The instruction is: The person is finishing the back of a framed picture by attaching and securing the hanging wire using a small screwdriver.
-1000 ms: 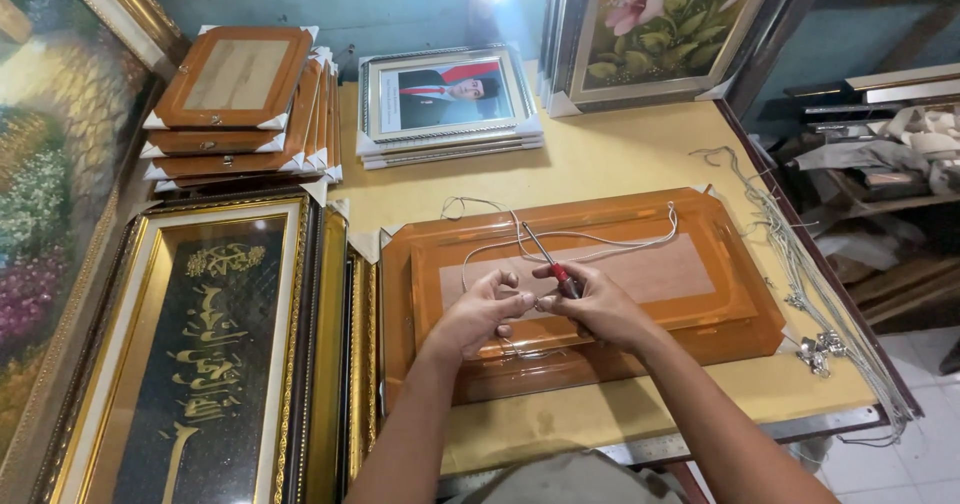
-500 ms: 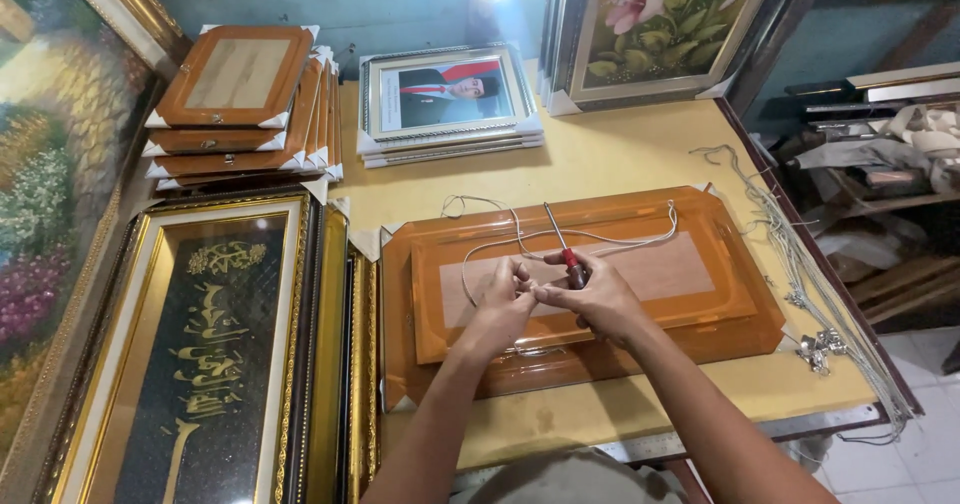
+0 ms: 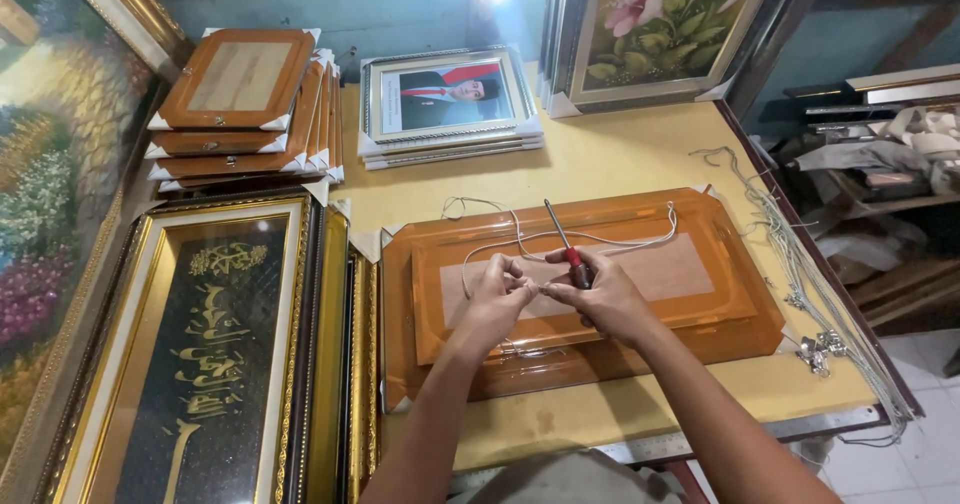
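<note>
In the middle of the frame, the left hand [image 3: 497,294] pinches a thin, floppy white string [image 3: 600,236] over the big orange frame [image 3: 720,294]. The right hand [image 3: 600,299] grips a red-handled screwdriver [image 3: 566,246], perhaps the string too.

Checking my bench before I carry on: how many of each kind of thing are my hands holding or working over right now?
screwdriver: 1
white cord: 1
orange frame, lying face down: 1
Total: 3

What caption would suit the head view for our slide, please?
Both hands, left hand and right hand, work a white cord over an orange frame back, a red-handled screwdriver in the right.
</note>
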